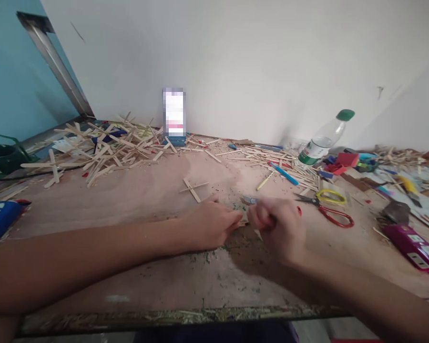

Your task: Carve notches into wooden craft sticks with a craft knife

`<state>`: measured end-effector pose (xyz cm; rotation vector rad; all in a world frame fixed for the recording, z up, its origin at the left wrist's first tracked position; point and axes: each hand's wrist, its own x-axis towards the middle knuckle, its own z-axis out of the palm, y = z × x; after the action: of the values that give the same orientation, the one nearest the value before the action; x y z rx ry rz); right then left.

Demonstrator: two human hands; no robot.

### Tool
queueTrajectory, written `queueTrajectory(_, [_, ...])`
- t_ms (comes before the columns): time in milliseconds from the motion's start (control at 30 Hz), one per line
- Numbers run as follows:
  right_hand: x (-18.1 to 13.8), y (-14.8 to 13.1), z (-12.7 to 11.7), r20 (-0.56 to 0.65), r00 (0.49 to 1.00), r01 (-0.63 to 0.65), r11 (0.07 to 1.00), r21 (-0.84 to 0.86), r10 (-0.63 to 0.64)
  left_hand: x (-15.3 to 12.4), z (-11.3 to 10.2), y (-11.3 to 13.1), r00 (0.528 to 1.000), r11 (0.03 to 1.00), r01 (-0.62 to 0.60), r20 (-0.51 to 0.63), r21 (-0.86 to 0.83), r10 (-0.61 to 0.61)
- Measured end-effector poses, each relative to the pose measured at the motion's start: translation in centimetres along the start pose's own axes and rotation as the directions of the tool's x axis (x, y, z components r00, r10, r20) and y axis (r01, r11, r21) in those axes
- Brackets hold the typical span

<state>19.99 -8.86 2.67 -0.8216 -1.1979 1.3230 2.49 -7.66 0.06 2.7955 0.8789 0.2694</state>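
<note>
Pale wooden stick piece [242, 220] lies low over the middle of the worn wooden tabletop [136, 205], caught between the person's two hands. The left hand [210, 224] comes in from 9 o'clock and pinches the piece at its fingertips, a narrow grip. The right hand [280, 228] comes in from 4 o'clock, curled into a tight fist. A grey metal-tipped tool [250, 200] pokes out at the fist's 11 o'clock, and the fist seems to be closed round it, though most of the tool is hidden.

At 10 o'clock of the hands, nearby, two crossed wooden sticks [194, 189] lie flat. At 3 o'clock lie scissors with red and yellow handles [331, 208]. A blue pen [284, 174] lies at 1 o'clock, and beyond it a clear plastic bottle with a green cap [323, 140] leans tilted. A loose heap of wooden sticks [103, 147] spreads at 10 o'clock, well apart. A magenta box [414, 247] sits far out at 3 o'clock.
</note>
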Motion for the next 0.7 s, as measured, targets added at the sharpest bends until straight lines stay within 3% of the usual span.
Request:
queueTrajectory(433, [1.1, 1.5, -1.5, -0.046, 0.995, -0.090, 0.995, 0.052, 0.092, -0.1, 0.2, 0.0, 1.000, 1.000, 0.016, 0.020, 0.022, -0.016])
queueTrajectory(700, [0.6, -0.9, -0.5, 0.106, 0.990, -0.101, 0.993, 0.055, 0.095, -0.1, -0.1, 0.3, 0.999, 0.999, 0.027, 0.040, 0.030, -0.028])
